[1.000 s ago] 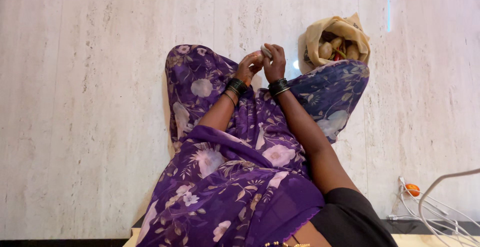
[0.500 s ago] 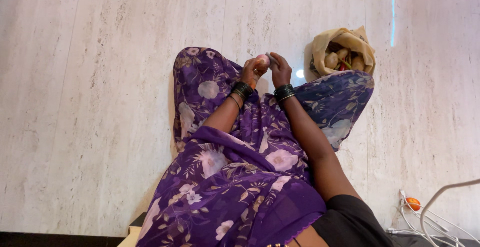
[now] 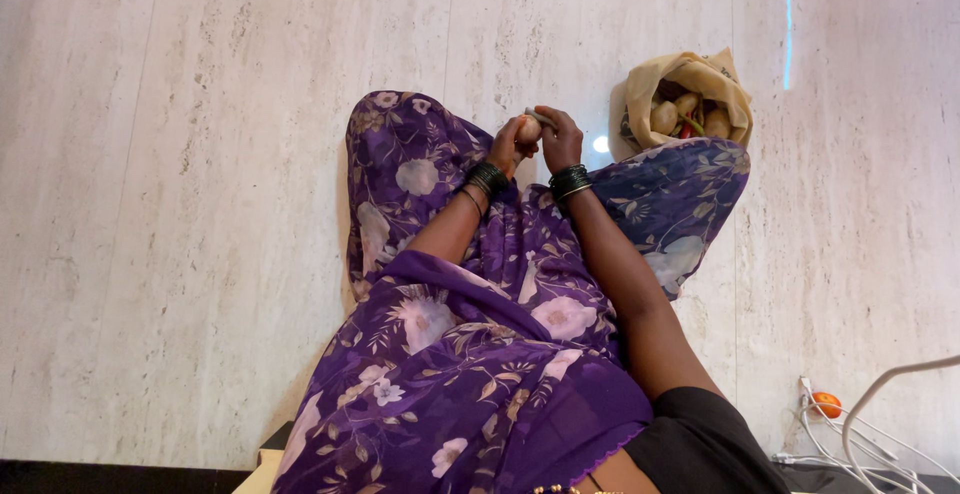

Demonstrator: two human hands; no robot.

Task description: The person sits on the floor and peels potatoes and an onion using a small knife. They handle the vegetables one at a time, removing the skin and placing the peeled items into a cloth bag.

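Note:
I sit cross-legged on a pale stone floor in a purple flowered garment [image 3: 470, 354]. My left hand [image 3: 508, 146] is closed around a small round pinkish-tan vegetable [image 3: 528, 131] held above my lap. My right hand [image 3: 563, 140] presses against it from the right and grips a slim grey tool [image 3: 541, 117], likely a peeler, whose end lies across the top of the vegetable. Both wrists carry dark bangles. The two hands touch each other.
A tan cloth bag [image 3: 640, 94] lies open by my right knee, with potatoes [image 3: 664, 117] and something red and green inside. White cables [image 3: 880, 424] and a small orange object [image 3: 825, 405] lie at the lower right. A dark ledge runs along the bottom edge.
My hands have drawn closer together around the vegetable, and the grey tool now lies over its top. The view has shifted slightly.

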